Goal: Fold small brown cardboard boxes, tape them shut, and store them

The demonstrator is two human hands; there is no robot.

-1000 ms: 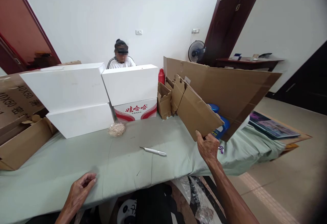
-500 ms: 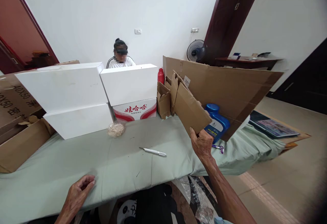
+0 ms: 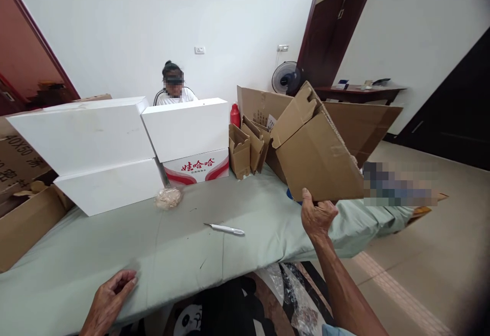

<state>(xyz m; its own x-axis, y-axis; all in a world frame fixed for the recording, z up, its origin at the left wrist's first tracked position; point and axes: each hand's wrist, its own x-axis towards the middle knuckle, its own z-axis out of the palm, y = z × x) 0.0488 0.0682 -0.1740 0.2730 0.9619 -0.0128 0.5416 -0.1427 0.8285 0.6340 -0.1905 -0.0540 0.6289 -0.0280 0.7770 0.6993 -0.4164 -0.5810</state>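
Note:
My right hand (image 3: 318, 216) grips the lower edge of a brown cardboard box (image 3: 319, 157), thumb on the near side. The box is folded flat or nearly so and tilts up over the right part of the table. Behind its lower left edge only a sliver of a blue bottle (image 3: 291, 195) shows. My left hand (image 3: 113, 295) rests on the near edge of the green cloth, fingers loosely curled, thumb apart, with nothing in it. Between the hands lies a white-handled craft knife (image 3: 225, 229), blade pointing left.
White boxes (image 3: 82, 137) are stacked across the table, beside a red-and-white printed box (image 3: 195, 166). A clear bag of pale stuff (image 3: 169, 197) lies before them. More small cardboard boxes (image 3: 240, 152) stand by a large cardboard sheet (image 3: 367, 124). A person (image 3: 175, 88) sits opposite.
My right hand has lifted the cardboard box up and to the right, away from the other small boxes. It now covers most of the blue bottle. My left hand stays resting on the cloth.

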